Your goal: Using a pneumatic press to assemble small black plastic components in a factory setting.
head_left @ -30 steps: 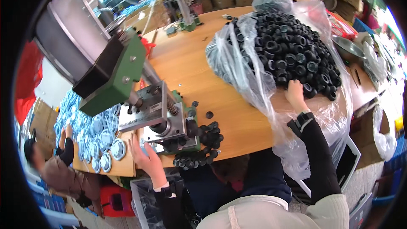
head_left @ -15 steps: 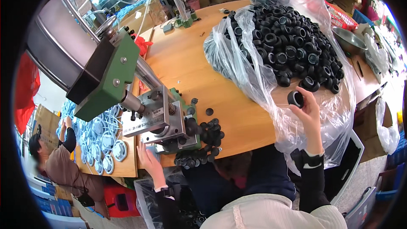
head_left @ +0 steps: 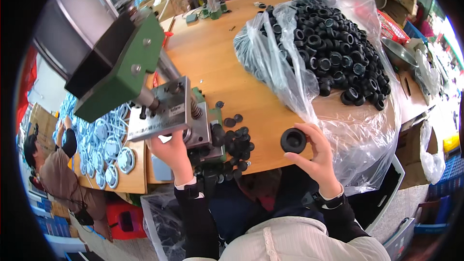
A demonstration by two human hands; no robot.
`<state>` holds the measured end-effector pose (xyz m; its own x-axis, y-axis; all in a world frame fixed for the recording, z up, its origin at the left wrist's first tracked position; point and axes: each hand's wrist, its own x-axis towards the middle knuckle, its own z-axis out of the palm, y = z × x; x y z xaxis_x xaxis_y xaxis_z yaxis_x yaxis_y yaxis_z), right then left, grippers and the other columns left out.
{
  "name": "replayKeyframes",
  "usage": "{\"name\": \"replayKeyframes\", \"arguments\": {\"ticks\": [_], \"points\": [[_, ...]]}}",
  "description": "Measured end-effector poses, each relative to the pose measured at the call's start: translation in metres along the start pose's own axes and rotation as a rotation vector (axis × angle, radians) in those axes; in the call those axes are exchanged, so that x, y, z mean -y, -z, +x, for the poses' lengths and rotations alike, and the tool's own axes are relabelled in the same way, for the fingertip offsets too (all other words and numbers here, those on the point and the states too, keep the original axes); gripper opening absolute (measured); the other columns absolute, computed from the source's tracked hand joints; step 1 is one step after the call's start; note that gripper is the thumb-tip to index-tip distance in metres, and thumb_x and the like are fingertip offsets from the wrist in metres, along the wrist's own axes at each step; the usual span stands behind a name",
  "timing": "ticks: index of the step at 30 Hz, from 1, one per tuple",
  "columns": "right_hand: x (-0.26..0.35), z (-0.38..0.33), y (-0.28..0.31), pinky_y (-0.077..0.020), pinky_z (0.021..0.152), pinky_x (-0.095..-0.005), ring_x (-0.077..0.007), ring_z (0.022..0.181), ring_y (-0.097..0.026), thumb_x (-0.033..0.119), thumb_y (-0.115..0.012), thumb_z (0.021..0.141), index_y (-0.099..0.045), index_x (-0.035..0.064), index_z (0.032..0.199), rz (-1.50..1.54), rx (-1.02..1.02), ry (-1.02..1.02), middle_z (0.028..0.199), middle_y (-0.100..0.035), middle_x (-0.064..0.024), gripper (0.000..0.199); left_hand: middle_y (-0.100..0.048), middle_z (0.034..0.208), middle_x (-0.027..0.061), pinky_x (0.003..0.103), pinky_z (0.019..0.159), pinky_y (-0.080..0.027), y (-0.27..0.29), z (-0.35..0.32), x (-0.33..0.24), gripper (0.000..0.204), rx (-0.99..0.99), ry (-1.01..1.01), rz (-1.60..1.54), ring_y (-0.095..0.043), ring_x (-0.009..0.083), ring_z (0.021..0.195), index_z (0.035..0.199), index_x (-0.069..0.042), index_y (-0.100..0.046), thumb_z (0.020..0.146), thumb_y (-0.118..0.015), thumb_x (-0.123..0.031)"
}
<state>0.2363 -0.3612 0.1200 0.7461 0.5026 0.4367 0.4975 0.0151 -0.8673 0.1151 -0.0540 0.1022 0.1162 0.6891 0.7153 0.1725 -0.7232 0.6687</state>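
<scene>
Between the thumb and fingers of my right hand [head_left: 317,158] is a round black plastic cap [head_left: 293,141], its hollow side showing. My right hand is closed on the cap's edge, over the front of the table. My left hand [head_left: 172,155] reaches in beneath the steel block [head_left: 162,116] of a green bench press [head_left: 126,70]. Its fingertips are hidden by that block, so whether they grip anything does not show. Small black discs [head_left: 239,140] lie heaped beside the press base, with a few loose ones apart.
A large pile of black caps [head_left: 338,58] lies on clear plastic sheeting [head_left: 270,63] at the right of the wooden table [head_left: 212,58]. Light-blue corded parts [head_left: 112,146] cover the left side, where another person [head_left: 63,169] sits. A metal bowl [head_left: 400,53] stands far right.
My right hand has brought the cap left and nearer, away from the pile, and turned its hollow side up. My left hand has moved in under the press block. The view has shifted slightly.
</scene>
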Motion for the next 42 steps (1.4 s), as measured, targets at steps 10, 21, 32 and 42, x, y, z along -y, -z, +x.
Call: {"name": "replayKeyframes", "arguments": {"ticks": [10,21,32,42], "points": [[0.017,0.044,-0.128,-0.0465,0.084,-0.0336,-0.0217,0.099,-0.060,0.011,-0.076,0.077,-0.052,-0.0019,0.125,0.376,0.283,0.037,0.109,-0.063,-0.0133,0.055,-0.066,0.105,0.0153,0.041,0.094,-0.043,0.060,-0.047,0.007,0.047,-0.055,0.010,0.133,-0.061,0.0343,0.096,0.105,-0.001,-0.063,0.068,-0.082,-0.020],[0.043,0.082,-0.200,-0.0469,0.074,-0.0439,-0.0358,0.082,-0.061,0.016,-0.075,0.073,-0.061,0.0037,0.103,-0.163,0.258,0.301,0.092,-0.063,-0.0182,0.035,-0.052,0.130,0.0187,0.045,0.105,-0.032,0.213,-0.185,0.111,0.041,0.141,0.401,0.665,-0.042,0.0352,0.125,0.112,0.001,-0.062,0.081,-0.072,-0.025],[0.026,0.040,-0.129,-0.0450,0.094,-0.0394,-0.0353,0.113,-0.054,0.027,-0.080,0.074,-0.029,0.0066,0.144,0.116,0.296,0.235,0.124,-0.054,-0.0224,0.089,-0.051,0.138,0.0015,0.045,0.103,-0.031,0.085,-0.064,0.110,0.056,0.550,-0.140,0.731,-0.041,0.0254,0.132,0.131,-0.021,-0.055,0.076,-0.063,-0.022],[-0.155,0.052,0.135,-0.0473,0.089,-0.0433,-0.0370,0.109,-0.054,0.024,-0.075,0.074,-0.054,0.0034,0.112,-1.253,-0.566,-0.451,0.113,-0.057,-0.0177,0.048,-0.046,0.142,0.0038,0.049,0.098,-0.035,0.074,-0.067,0.125,0.037,0.429,-0.102,0.682,-0.036,0.0275,0.134,0.131,-0.012,-0.053,0.099,-0.039,-0.022]]}}
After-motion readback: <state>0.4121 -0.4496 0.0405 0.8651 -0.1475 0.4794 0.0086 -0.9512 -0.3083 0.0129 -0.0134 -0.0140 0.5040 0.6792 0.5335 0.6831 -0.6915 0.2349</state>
